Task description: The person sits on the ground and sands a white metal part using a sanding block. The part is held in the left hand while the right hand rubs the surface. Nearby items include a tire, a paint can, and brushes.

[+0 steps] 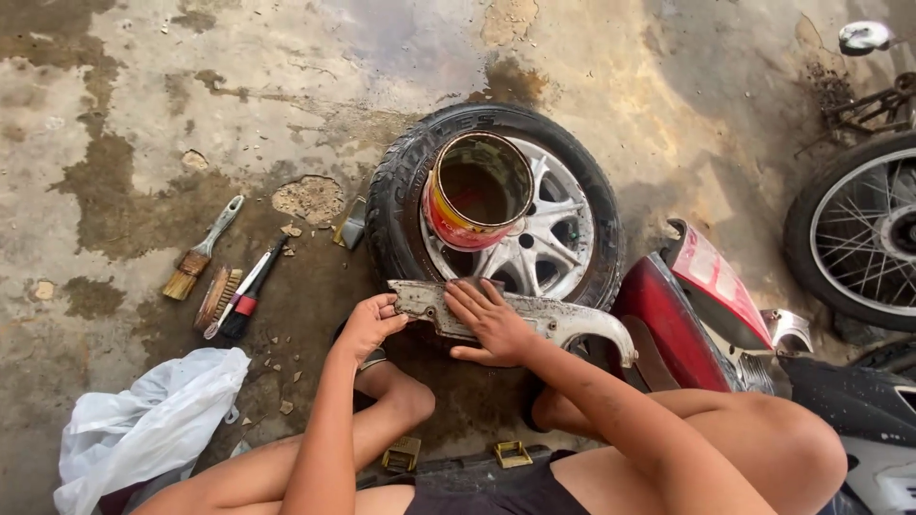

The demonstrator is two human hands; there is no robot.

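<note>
Both hands grip a long grey metal chain cover lying left-to-right across the near edge of a black tyre with a silver alloy rim, the left hand pinching its left end, the right hand spread flat over its middle.

Red-yellow labelled can stands in wheel.
</note>
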